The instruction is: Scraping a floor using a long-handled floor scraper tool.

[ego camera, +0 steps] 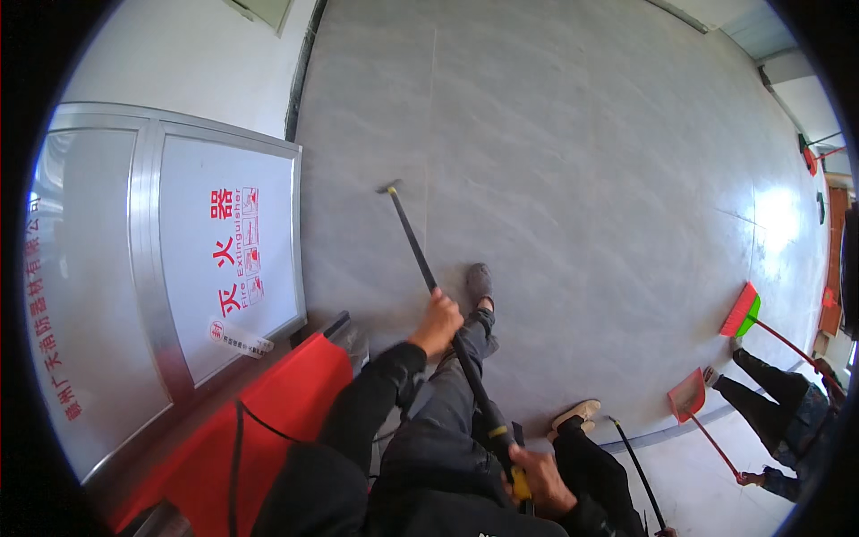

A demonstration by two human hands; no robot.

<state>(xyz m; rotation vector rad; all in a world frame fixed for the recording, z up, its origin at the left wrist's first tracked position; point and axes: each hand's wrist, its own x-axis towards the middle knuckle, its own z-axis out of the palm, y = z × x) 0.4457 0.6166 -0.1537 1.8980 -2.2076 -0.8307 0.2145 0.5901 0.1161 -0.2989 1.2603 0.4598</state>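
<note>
My left hand point(437, 323) grips the middle of a long black pole point(415, 245) with yellow bands. Lower down, near the yellow part of its handle, my right hand point(542, 482) is closed around the same pole. The pole slants away up and to the left over the grey floor point(570, 168). A small, blurred crosswise head point(389, 186) is at its far end; whether it touches the floor I cannot tell. One of my shoes point(479, 283) shows just right of the pole.
At left stands a metal-framed fire extinguisher cabinet point(298, 228), with a red cloth-like thing point(295, 389) below it. Lower right, one person in dark trousers point(587, 463) has a similar pole point(634, 456); another holds a red and green broom point(741, 312) and a red dustpan point(688, 396).
</note>
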